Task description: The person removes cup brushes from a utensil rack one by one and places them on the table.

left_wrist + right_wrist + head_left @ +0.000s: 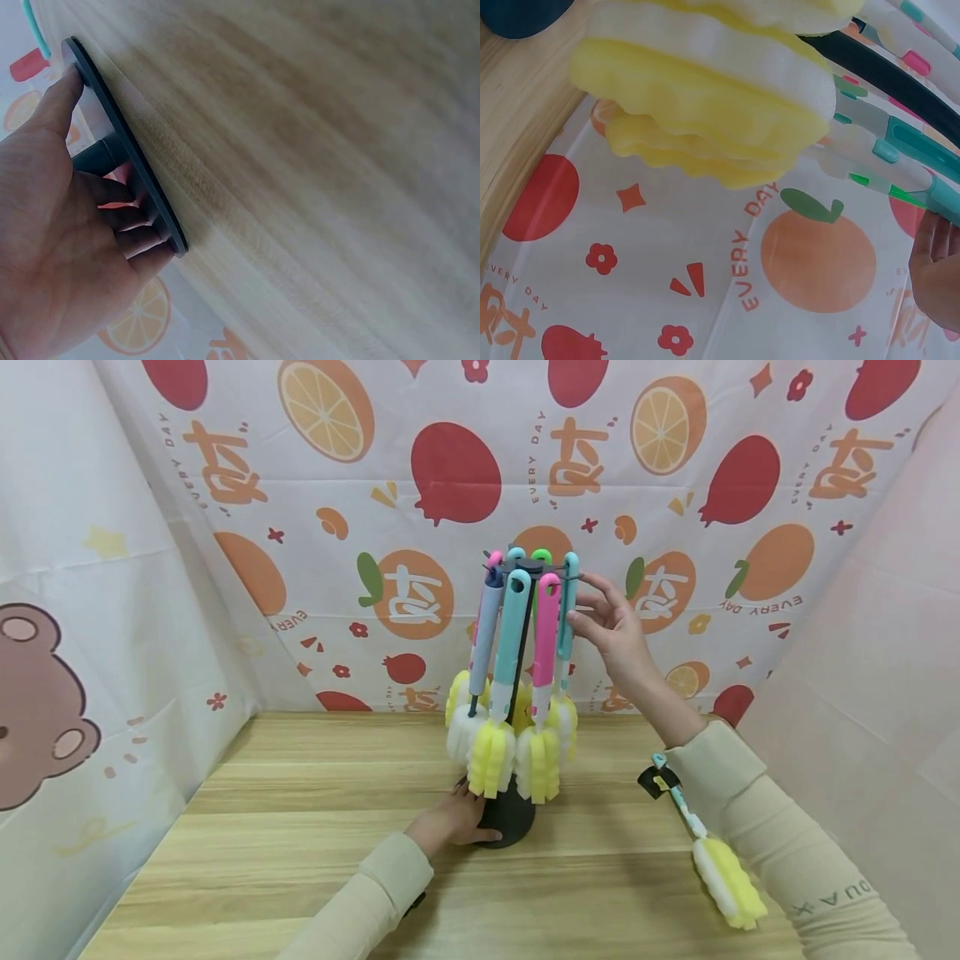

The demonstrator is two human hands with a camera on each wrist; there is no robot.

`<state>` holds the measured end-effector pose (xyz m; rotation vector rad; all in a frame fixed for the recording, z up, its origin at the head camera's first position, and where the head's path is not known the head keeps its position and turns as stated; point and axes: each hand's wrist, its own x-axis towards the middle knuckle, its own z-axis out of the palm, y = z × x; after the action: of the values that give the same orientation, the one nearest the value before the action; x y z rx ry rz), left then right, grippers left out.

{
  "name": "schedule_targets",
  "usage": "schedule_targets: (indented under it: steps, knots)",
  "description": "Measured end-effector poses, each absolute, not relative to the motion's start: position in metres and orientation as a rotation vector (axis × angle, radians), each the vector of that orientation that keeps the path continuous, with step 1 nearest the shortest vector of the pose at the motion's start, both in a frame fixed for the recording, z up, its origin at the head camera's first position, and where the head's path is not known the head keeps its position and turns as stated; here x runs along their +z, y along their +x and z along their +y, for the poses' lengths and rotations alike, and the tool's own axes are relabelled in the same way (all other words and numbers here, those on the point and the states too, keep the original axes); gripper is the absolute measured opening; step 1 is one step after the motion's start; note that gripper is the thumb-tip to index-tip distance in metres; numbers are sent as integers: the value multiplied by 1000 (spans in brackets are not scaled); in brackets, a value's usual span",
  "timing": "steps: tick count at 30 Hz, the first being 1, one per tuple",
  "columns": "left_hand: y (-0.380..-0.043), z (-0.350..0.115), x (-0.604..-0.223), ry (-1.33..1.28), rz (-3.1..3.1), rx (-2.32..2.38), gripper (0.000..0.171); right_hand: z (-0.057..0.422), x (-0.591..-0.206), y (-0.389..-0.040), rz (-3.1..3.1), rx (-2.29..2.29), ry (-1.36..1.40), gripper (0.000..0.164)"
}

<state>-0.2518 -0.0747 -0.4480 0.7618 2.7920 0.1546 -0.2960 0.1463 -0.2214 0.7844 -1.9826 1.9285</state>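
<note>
Sponge brushes on black rack, right hand fingers pinching teal handle, left hand fingers spread apart on base

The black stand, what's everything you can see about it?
The black stand has a flat round base, a thin post and a pronged top. It looks smooth, metal or plastic, I can't tell which. It stands upright on the table, with sponge brushes hanging around it. The left hand rests on its base.

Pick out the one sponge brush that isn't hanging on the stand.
The loose brush lying on the wooden table, beside the right sleeve; the other brushes hang from the black stand, sponge ends down.
</note>
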Motion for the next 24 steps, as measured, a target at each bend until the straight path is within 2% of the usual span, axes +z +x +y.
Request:
schedule_targets:
  steps: [24]
  knots:
    - [-251,-74,-449,780,2789,193,85,161,-228,-297,-1926,1984,786,47]
